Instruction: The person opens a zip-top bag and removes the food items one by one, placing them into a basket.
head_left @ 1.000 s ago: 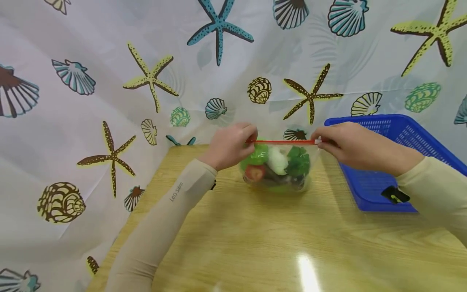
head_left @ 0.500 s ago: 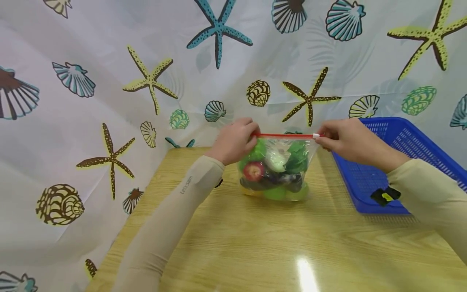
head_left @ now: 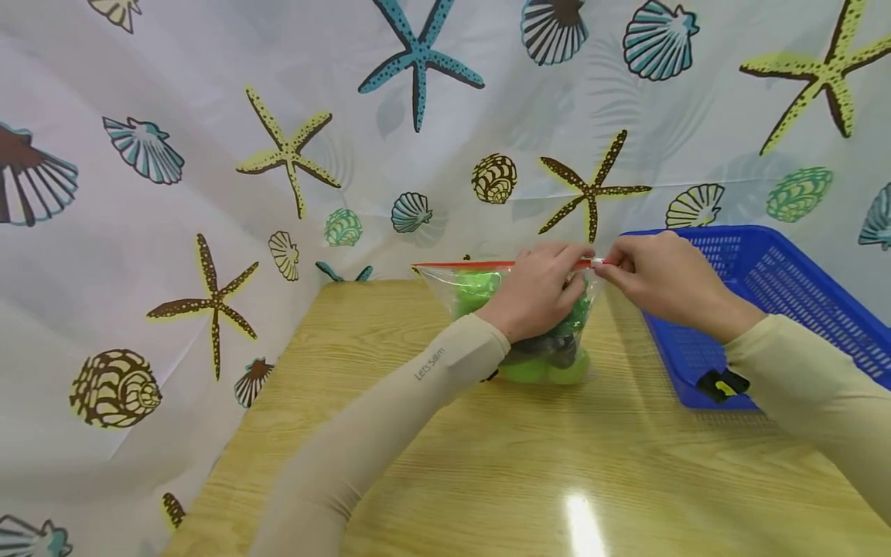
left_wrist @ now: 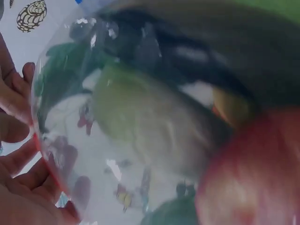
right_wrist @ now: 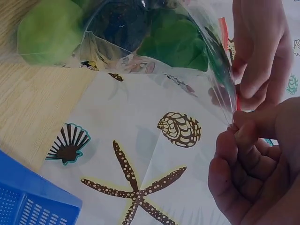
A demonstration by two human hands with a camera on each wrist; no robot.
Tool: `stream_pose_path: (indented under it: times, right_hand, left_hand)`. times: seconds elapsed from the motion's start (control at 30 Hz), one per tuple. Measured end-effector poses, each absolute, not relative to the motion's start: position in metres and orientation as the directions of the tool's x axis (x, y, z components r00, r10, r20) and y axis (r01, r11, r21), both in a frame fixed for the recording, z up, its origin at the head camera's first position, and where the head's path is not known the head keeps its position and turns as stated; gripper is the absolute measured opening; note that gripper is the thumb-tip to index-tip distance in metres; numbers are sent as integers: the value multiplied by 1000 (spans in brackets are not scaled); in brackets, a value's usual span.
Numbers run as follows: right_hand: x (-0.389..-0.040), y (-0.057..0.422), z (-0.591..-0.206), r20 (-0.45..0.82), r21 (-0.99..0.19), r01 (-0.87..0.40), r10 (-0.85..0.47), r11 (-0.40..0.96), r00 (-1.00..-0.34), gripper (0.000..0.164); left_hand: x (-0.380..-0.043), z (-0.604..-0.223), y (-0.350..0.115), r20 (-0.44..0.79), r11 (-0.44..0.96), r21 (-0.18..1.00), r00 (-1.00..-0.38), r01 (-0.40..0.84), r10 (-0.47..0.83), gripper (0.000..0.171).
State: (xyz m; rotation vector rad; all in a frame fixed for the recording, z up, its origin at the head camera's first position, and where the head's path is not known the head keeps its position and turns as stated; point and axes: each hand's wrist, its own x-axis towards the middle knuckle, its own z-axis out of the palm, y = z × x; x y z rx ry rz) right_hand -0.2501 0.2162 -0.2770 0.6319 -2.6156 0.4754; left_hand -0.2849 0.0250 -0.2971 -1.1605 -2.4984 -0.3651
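Observation:
A clear slider zip bag point(head_left: 440, 283) with a red closure strip stands on the table, filled with produce. Near the right end of the strip, my left hand point(head_left: 537, 288) grips the bag's top edge. At the corner, my right hand point(head_left: 661, 277) pinches the strip by its white slider point(head_left: 597, 263). Round green pieces point(head_left: 527, 370) lie at the bottom, and leafy greens point(right_wrist: 174, 43) show beside a dark round piece point(right_wrist: 117, 26). In the left wrist view are a red apple-like fruit point(left_wrist: 255, 173) and a pale green-white piece point(left_wrist: 145, 117). My left hand hides part of the contents.
A blue plastic basket point(head_left: 685, 379) stands on the right, partly behind my right forearm. The wooden table point(head_left: 445, 472) meets a white cloth point(head_left: 445, 162) printed with shells and starfish at the back and left.
My left hand has slid right along the red strip, from the left part to beside my right hand. The bag was lowered, then settled on the table, and its left corner now sticks out free.

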Motion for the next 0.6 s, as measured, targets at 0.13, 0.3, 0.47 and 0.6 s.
stream_pose_path:
  times: [0.13, 0.3, 0.47, 0.6]
  right_hand:
    - [-250, 214, -278, 457, -225, -511, -373, 830, -807, 18]
    - [-251, 212, -279, 451, -227, -522, -386, 823, -805, 15]
    - [-251, 214, -281, 429, -244, -505, -375, 828, -822, 12]
    - [-251, 217, -283, 440, -237, -501, -368, 832, -819, 11]
  left_hand:
    - [-286, -302, 34, 448, 576, 174, -585, 799, 676, 32]
    - [-287, -305, 36, 448, 570, 223, -602, 791, 661, 28]
    - [-290, -304, 37, 435, 579, 203, -603, 789, 669, 27]
    - [-293, -302, 35, 424, 612, 166, -617, 773, 663, 26]
